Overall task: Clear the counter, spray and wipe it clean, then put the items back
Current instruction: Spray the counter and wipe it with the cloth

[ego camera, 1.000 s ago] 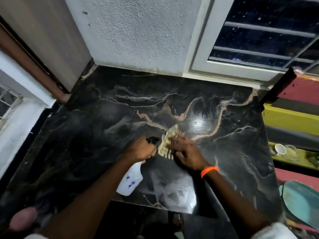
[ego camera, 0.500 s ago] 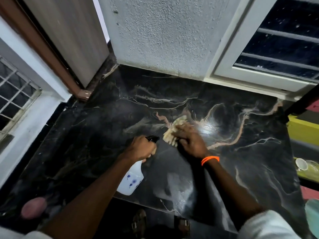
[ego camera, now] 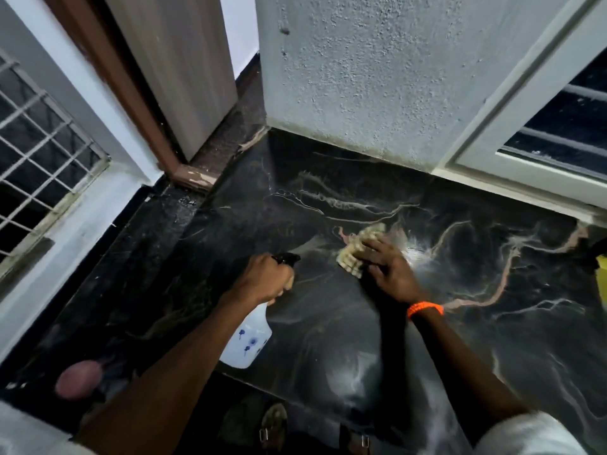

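Observation:
The black marble counter [ego camera: 492, 339] with pale veins fills the middle of the view. My left hand [ego camera: 262, 279] grips a white spray bottle [ego camera: 246, 341] with blue flower marks, its black nozzle [ego camera: 287, 257] pointing away over the counter. My right hand [ego camera: 389, 269], with an orange band on the wrist, presses a pale yellowish cloth [ego camera: 356, 251] flat on the counter just right of the nozzle. Wet smears shine around the cloth and nearer the front edge.
A rough white wall [ego camera: 377, 77] and a window frame [ego camera: 525, 152] bound the far side. A grilled window [ego camera: 36, 152] and a brown door frame [ego camera: 138, 103] stand at the left. A pinkish round thing [ego camera: 78, 379] lies at the near left. My sandalled feet [ego camera: 274, 425] show below the front edge.
The view has swung left, bringing the grilled window and door frame in and losing the shelves at the right. My right hand has slid the cloth slightly away from me; the left hand keeps the bottle.

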